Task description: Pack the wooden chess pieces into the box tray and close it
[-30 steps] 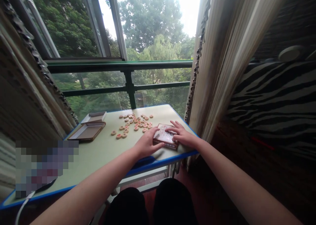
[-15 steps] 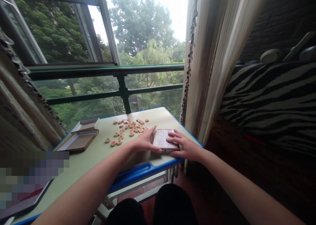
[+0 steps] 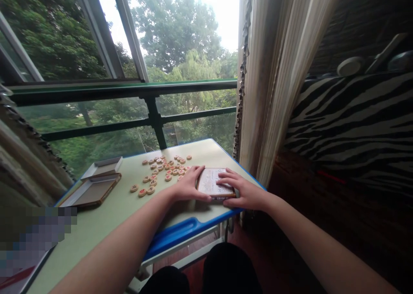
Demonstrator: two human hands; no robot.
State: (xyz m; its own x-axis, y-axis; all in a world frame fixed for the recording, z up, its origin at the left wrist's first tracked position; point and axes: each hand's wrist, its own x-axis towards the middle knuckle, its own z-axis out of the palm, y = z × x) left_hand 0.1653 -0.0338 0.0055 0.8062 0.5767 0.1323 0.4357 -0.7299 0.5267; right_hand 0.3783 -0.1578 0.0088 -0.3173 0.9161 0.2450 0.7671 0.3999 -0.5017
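Note:
A flat folded board (image 3: 212, 183) with a pale printed top and a red-brown edge lies near the table's front right corner. My left hand (image 3: 189, 185) grips its left side, thumb along the near edge and fingers on the far corner. My right hand (image 3: 243, 191) clasps the right side, fingers spread over the top and thumb under the near edge. Several round wooden game pieces (image 3: 164, 169) with red or dark marks lie scattered just beyond and left of the board.
The green table (image 3: 129, 208) has a blue rim. An open brown box and its lid (image 3: 93, 186) rest at the far left. A green railing and window lie beyond. Curtains (image 3: 274, 92) hang at the right, beside a zebra-patterned surface (image 3: 355, 126).
Both hands have shifted from lying on top of the board to gripping its sides, and the board has turned squarer to the table edge. The view has panned right.

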